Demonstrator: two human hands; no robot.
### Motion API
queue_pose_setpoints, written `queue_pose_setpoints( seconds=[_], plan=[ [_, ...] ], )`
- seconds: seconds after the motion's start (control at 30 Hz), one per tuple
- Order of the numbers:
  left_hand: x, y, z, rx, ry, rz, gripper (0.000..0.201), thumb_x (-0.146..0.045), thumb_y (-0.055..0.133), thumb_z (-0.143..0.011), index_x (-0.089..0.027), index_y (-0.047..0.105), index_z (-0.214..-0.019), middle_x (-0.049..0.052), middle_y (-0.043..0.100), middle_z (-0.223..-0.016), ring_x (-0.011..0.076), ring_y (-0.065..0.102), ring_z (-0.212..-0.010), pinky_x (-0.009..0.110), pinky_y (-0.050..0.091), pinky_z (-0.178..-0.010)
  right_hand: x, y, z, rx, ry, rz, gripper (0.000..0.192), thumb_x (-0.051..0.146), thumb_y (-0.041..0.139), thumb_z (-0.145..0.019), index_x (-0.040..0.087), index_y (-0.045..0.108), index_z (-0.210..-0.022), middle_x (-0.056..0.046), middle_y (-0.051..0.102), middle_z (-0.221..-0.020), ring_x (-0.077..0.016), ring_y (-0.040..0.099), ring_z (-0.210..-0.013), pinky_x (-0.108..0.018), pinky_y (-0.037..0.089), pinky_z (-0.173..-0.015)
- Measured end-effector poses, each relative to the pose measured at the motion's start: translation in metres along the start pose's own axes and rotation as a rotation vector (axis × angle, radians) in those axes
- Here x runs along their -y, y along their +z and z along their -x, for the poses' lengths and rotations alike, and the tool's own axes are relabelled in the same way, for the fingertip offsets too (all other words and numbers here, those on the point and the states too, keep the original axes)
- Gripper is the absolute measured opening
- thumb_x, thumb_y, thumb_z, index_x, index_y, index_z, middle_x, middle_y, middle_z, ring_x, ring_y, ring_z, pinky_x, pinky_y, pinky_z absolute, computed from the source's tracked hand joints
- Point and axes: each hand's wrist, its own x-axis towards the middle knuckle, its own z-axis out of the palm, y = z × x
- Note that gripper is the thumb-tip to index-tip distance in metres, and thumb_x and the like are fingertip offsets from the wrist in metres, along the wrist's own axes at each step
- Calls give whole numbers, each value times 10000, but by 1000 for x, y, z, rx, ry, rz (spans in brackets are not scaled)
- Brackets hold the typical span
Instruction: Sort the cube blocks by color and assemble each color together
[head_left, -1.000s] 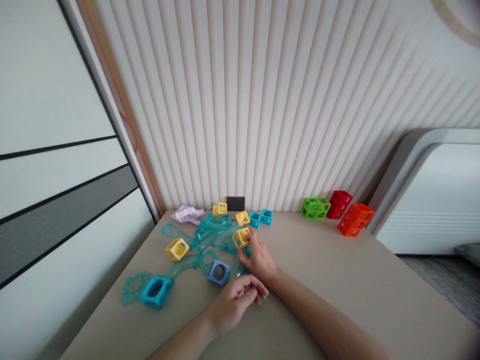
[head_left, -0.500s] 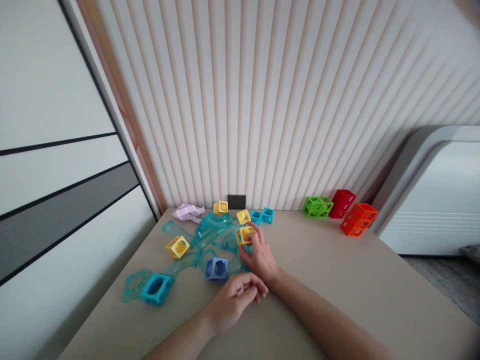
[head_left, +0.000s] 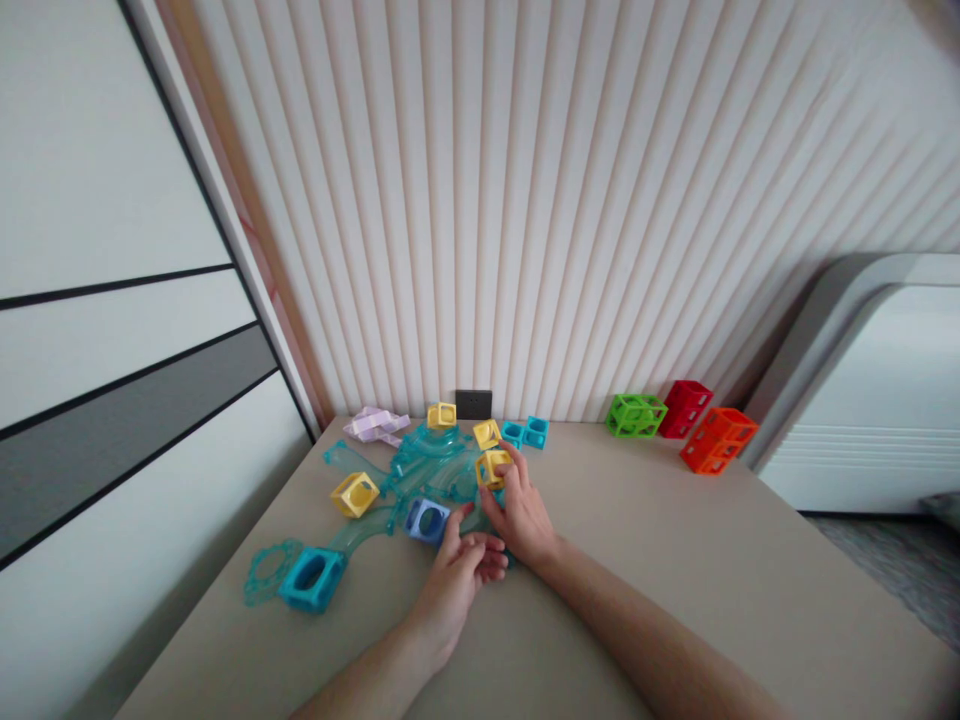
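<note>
Just below frame centre, the right hand pinches a yellow cube over the teal track. The left hand, fingers loosely spread and empty, is nearer the blue cube, which sits just up-left of its fingertips on the surface.

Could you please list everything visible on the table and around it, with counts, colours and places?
yellow plastic frame cubes: four, yellow, on and beside the track
translucent teal plastic track pieces: several, teal, left of centre
blue frame cube: one, by the left fingers
cyan frame blocks: three; one near-left, two at the wall
lilac pieces: far-left
green, red, orange blocks: far-right
beige table: one
left hand: touching blue cube
right hand: gripping a yellow cube
</note>
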Motion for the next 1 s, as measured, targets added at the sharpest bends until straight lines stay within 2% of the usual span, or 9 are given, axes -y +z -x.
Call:
queue_pose_setpoints(
  seconds=[0.17, 0.33, 0.47, 0.57, 0.67, 0.77, 0.87, 1.0],
  plan=[
    [-2, 1, 3, 16, -19, 6, 759, -298, 717, -805, -212, 343, -1460, 41, 687, -892, 172, 671, -805, 303, 489, -729, 0, -2, -1, -25, 37, -65, 174, 288, 505, -950, 228, 441, -1100, -197, 443, -1453, -270, 704, -1022, -415, 612, -764],
    [-1, 1, 5, -4, -36, 14, 797, -211, 666, -829, -214, 273, -1522, 74, 665, -1001, 182, 658, -867, 321, 505, -759, -5, 3, 0, -130, 40, -209, 188, 287, 491, -959, 236, 443, -1133, -165, 463, -1438, -263, 622, -1186, -420, 578, -908],
    [0, 2, 4, -11, -60, 17, 779, -146, 620, -833, -209, 271, -1527, 83, 657, -1022, 185, 656, -871, 326, 507, -767, -11, 9, -1, -210, 122, -300, 208, 275, 473, -970, 240, 428, -1170, -169, 451, -1430, -251, 643, -1132, -417, 602, -839],
    [-1, 2, 5, -5, -73, 25, 803, -122, 599, -834, -206, 225, -1539, 78, 654, -1010, 180, 657, -849, 326, 502, -763, -12, 8, -3, -270, 115, -309, 185, 267, 516, -951, 242, 449, -1121, -164, 452, -1418, -267, 611, -1184, -439, 588, -873],
    [-4, 3, 7, 37, -57, 33, 848, -182, 659, -828, -219, 203, -1543, 63, 657, -993, 174, 657, -830, 324, 491, -776, -11, 4, -5, -315, 18, -287, 214, 269, 586, -924, 247, 454, -1092, -151, 488, -1385, -283, 540, -1282, -474, 529, -980],
    [-10, 6, 10, 87, -5, 42, 851, -333, 746, -810, -239, 278, -1515, 45, 661, -955, 175, 655, -802, 330, 485, -780, -9, -1, -3, -319, -133, -308, 337, 266, 649, -897, 256, 449, -1167, -143, 538, -1328, -282, 557, -1264, -458, 524, -980],
    [-15, 7, 10, 118, 91, 47, 719, -476, 744, -819, -235, 432, -1420, 64, 657, -1004, 179, 642, -837, 328, 486, -788, -10, -6, 3, -240, -304, -322, 428, 278, 679, -885, 277, 447, -1244, -141, 564, -1319, -282, 599, -1214, -427, 552, -924],
    [-18, 4, 9, 170, 220, -65, 518, -533, 685, -859, -209, 573, -1248, 96, 623, -1150, 153, 587, -828, 310, 495, -766, -10, -12, 8, -176, -517, -221, 395, 319, 640, -924, 297, 450, -1270, -131, 633, -1272, -259, 673, -1097, -412, 558, -891]
  ],
)
